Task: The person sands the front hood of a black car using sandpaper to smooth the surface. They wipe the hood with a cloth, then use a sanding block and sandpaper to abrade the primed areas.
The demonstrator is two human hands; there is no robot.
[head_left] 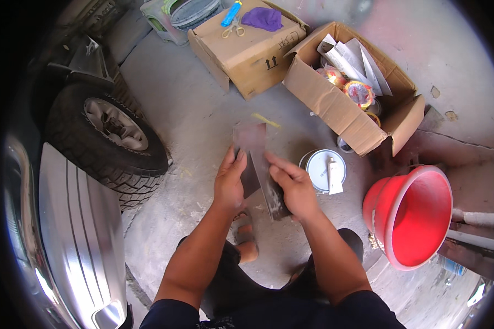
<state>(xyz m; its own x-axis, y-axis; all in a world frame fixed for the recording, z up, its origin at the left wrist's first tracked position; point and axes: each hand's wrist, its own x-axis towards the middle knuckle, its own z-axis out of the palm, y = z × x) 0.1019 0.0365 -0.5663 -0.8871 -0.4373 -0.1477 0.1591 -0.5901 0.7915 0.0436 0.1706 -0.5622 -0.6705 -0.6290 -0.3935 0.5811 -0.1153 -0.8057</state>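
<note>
In front of me, above the floor, both hands are closed on a dark, flat piece. My left hand [230, 180] grips the left edge of a grey-brown sheet that looks like sandpaper [250, 137], thumb on top. My right hand [294, 187] is wrapped round a long, narrow, dark flat block [270, 189] with pale smears at its near end. The sheet's far part meets the block's far end; whether it is fastened there I cannot tell. Right of my right hand stands a lidded round can [317, 170] with a white tube [333, 174] lying on it.
A vehicle wheel [115, 125] and silver bumper [77, 219] fill the left. Ahead are a closed carton [252, 55], carrying yellow-handled scissors [234, 28] and a purple cloth [262, 18], and an open carton [324, 90] with tape rolls and papers. A red bucket [376, 203] is at right.
</note>
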